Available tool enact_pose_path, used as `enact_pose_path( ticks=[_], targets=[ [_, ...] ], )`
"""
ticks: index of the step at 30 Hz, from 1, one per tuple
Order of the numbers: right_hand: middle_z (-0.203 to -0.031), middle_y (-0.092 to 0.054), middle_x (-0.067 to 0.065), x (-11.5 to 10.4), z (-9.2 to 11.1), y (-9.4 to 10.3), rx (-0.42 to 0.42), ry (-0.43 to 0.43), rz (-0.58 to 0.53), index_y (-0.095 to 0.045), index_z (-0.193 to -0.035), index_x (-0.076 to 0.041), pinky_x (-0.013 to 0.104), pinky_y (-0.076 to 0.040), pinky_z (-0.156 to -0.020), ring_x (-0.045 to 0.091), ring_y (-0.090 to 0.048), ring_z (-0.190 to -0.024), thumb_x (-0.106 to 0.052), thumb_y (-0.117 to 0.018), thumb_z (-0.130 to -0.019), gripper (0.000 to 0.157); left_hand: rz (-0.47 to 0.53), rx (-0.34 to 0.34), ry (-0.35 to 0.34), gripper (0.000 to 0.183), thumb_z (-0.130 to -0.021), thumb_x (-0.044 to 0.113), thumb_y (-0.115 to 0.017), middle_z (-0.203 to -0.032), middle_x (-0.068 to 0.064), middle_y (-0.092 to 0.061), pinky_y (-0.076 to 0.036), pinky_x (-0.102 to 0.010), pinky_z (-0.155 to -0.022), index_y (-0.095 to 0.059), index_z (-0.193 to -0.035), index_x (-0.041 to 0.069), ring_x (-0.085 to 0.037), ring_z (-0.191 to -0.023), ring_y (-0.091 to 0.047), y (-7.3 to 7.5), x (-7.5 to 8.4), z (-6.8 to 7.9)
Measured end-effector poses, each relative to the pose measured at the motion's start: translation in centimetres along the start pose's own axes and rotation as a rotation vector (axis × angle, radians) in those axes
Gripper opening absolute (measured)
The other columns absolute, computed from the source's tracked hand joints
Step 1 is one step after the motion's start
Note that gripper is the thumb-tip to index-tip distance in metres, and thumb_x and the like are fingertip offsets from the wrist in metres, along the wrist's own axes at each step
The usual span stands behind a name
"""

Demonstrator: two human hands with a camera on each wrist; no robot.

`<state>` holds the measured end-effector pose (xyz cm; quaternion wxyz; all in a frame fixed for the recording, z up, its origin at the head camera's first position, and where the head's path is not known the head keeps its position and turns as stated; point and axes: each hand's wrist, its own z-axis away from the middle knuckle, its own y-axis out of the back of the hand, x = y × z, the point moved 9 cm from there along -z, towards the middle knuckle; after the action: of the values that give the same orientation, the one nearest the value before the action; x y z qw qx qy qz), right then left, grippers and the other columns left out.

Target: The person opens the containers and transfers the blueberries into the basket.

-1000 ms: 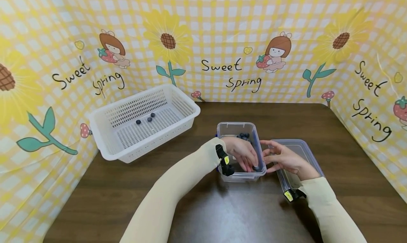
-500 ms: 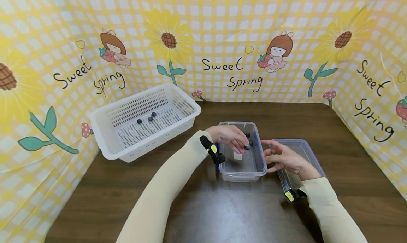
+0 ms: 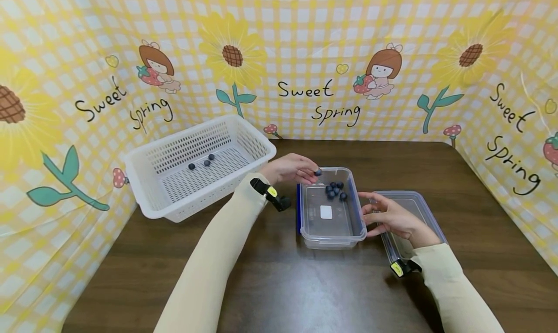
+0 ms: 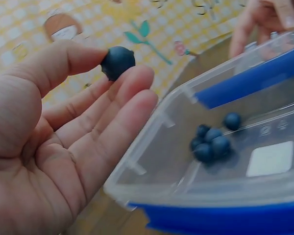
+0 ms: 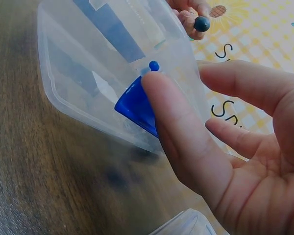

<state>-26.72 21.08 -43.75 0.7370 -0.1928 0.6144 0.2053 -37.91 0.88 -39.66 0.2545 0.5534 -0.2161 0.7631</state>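
Note:
My left hand (image 3: pixel 291 169) is above the far left corner of the clear plastic container (image 3: pixel 315 226). Between thumb and fingertips it pinches a blueberry (image 4: pixel 118 63), seen close in the left wrist view. Several more blueberries (image 3: pixel 334 189) sit together in the container's far half, near a white label on its floor. At the container's right side, my right hand (image 3: pixel 394 220) rests with fingers spread and fairly straight. In the right wrist view its thumb lies against the blue latch (image 5: pixel 137 107).
A white slotted basket (image 3: pixel 198 203) with 3 blueberries (image 3: pixel 207 163) inside stands at the back left. To the container's right, a clear lid (image 3: pixel 414 202) lies on the brown wooden table (image 3: pixel 292 294), partly under my right hand. Patterned cloth hangs behind and at both sides.
My left hand has come up out of the container, moving left and away from me with a blueberry in its fingertips. The right hand stays at the container's side.

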Motion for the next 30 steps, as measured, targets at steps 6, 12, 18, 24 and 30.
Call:
enact_pose_path(
  ticks=[6, 12, 18, 24, 30],
  targets=[
    [-0.109, -0.054, 0.015, 0.0, 0.0, -0.1, -0.005, 0.0, -0.008, -0.011, -0.154, 0.005, 0.043, -0.062, -0.071, 0.022, -0.068, -0.087, 0.004, -0.06, -0.095, 0.077, 0.099, 0.134, -0.091, 0.01, -0.1, 0.003, -0.056, -0.083, -0.012, -0.071, -0.057, -0.042, -0.089, -0.064, -0.102, -0.003, -0.021, -0.076, -0.071, 4.1, 0.5, 0.8],
    [-0.109, -0.054, 0.015, 0.1, 0.0, 0.0, -0.004, -0.003, -0.008, -0.01, -0.154, 0.005, 0.043, -0.062, -0.072, 0.022, -0.068, -0.087, 0.004, -0.06, -0.095, 0.077, 0.232, 0.275, -0.134, 0.008, -0.1, 0.003, -0.058, -0.084, -0.012, -0.071, -0.054, -0.044, -0.094, -0.066, -0.098, -0.001, -0.02, -0.075, -0.071, 7.1, 0.4, 1.7],
    [-0.109, -0.053, 0.014, 0.0, -0.1, 0.0, -0.001, -0.007, 0.002, -0.009, -0.154, 0.005, 0.043, -0.062, -0.072, 0.021, -0.068, -0.088, 0.003, -0.059, -0.096, 0.077, 0.306, 0.366, -0.209, 0.008, -0.099, 0.004, -0.057, -0.081, -0.01, -0.07, -0.061, -0.031, -0.08, -0.064, -0.096, 0.001, -0.019, -0.076, -0.071, 8.5, 1.5, 2.4],
    [-0.109, -0.054, 0.014, 0.0, -0.1, 0.0, -0.005, -0.002, -0.003, -0.01, -0.154, 0.005, 0.043, -0.062, -0.072, 0.022, -0.068, -0.087, 0.004, -0.059, -0.095, 0.076, 0.382, 0.491, -0.258, 0.009, -0.101, 0.006, -0.056, -0.078, -0.008, -0.069, -0.061, -0.024, -0.071, -0.061, -0.103, -0.002, -0.016, -0.073, -0.07, 10.9, 2.4, 3.6],
    [-0.108, -0.054, 0.014, 0.0, 0.0, -0.1, -0.013, 0.008, -0.016, -0.011, -0.153, 0.006, 0.042, -0.062, -0.072, 0.022, -0.068, -0.087, 0.004, -0.06, -0.095, 0.076, 0.449, 0.632, -0.331, 0.009, -0.1, 0.006, -0.058, -0.083, -0.009, -0.07, -0.06, -0.025, -0.078, -0.062, -0.104, 0.0, -0.018, -0.081, -0.07, 14.1, 2.9, 5.8]
  ],
)
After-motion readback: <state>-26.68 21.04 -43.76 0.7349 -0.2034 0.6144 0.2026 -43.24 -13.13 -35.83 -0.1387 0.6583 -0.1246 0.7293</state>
